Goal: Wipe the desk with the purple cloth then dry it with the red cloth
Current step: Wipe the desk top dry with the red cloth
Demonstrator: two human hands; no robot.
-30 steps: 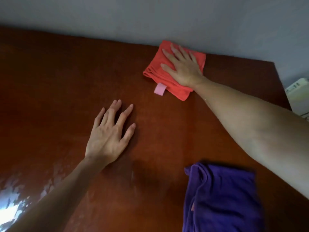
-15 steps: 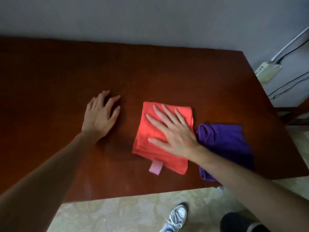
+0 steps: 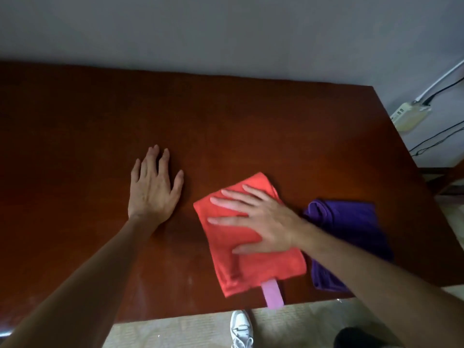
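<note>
The folded red cloth (image 3: 241,257) with a pink tag lies on the dark wooden desk (image 3: 226,126) near its front edge. My right hand (image 3: 261,219) presses flat on top of the cloth, fingers spread and pointing left. Just to the right, touching the red cloth's side, lies the crumpled purple cloth (image 3: 351,227), partly hidden under my right forearm. My left hand (image 3: 153,187) rests palm down on the bare desk to the left of the red cloth, holding nothing.
A grey wall runs along the desk's far edge. A white power strip (image 3: 409,115) with cables hangs on the wall past the desk's right edge. Below the front edge are pale flooring and a white shoe (image 3: 241,327).
My right hand has slid the red cloth from the far edge back to the front of the desk, then turned it slightly clockwise. My left hand has stayed flat on the desk.
</note>
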